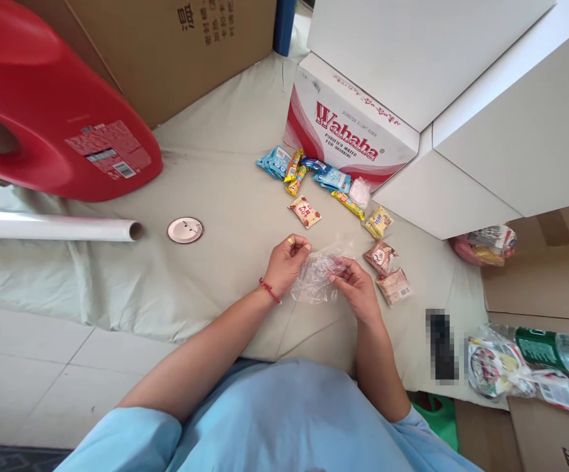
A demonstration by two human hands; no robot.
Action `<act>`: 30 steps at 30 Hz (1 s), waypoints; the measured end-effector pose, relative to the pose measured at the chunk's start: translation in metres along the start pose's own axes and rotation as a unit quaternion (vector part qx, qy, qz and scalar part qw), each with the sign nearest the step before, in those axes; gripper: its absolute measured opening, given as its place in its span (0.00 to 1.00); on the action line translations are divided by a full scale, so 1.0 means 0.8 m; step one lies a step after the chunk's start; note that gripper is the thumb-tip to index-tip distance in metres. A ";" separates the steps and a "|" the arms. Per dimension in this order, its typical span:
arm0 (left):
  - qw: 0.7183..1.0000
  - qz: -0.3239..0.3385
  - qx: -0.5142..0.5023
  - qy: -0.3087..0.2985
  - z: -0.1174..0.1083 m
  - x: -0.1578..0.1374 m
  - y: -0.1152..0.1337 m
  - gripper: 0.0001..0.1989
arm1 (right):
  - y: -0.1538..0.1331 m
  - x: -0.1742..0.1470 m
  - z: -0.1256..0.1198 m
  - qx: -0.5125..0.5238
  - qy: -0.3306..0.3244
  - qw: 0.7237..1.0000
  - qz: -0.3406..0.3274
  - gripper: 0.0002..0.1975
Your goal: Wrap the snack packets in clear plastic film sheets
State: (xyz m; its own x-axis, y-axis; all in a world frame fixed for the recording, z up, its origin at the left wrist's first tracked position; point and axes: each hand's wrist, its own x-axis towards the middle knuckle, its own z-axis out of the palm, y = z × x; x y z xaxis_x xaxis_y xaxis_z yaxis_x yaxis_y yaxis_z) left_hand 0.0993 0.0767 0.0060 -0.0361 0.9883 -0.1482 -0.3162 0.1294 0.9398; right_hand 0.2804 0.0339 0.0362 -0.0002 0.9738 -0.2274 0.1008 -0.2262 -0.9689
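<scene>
A crumpled clear plastic bag (pixel 314 278) is stretched between my two hands, low over the cloth. My left hand (pixel 287 262) pinches its left edge; a red string bracelet circles that wrist. On the other side my right hand (pixel 356 285) is closed on the bag's right edge. Just beyond lies a cream snack packet (pixel 305 212). To the right of my right hand are a brown snack packet (pixel 381 257), a pinkish-brown packet (pixel 393 286) and a yellow packet (pixel 377 222). Farther back sit blue packets (pixel 275 162) and yellow-wrapped sticks (pixel 347 204).
A Wahaha water carton (pixel 353 128) stands behind the snacks, beside white boxes (pixel 481 177). At left are a red jug (pixel 68 111), a white tube (pixel 53 226) and a round disc (pixel 185 230). A plastic bottle (pixel 540 347) lies at right near a blurred-out dark object (pixel 442 345).
</scene>
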 end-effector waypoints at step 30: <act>0.994 -0.030 -0.062 0.085 -0.009 0.012 0.007 0.09 | 0.007 0.003 -0.027 0.037 0.244 0.966 -0.077 0.17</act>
State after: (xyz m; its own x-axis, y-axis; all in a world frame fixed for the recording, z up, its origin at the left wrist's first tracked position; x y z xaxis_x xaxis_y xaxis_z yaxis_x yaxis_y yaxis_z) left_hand 0.0903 0.0862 0.0075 -0.1703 0.9495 -0.2635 -0.4374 0.1667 0.8837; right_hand 0.3022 0.0356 0.0321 0.4622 0.8864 -0.0237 0.0661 -0.0611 -0.9959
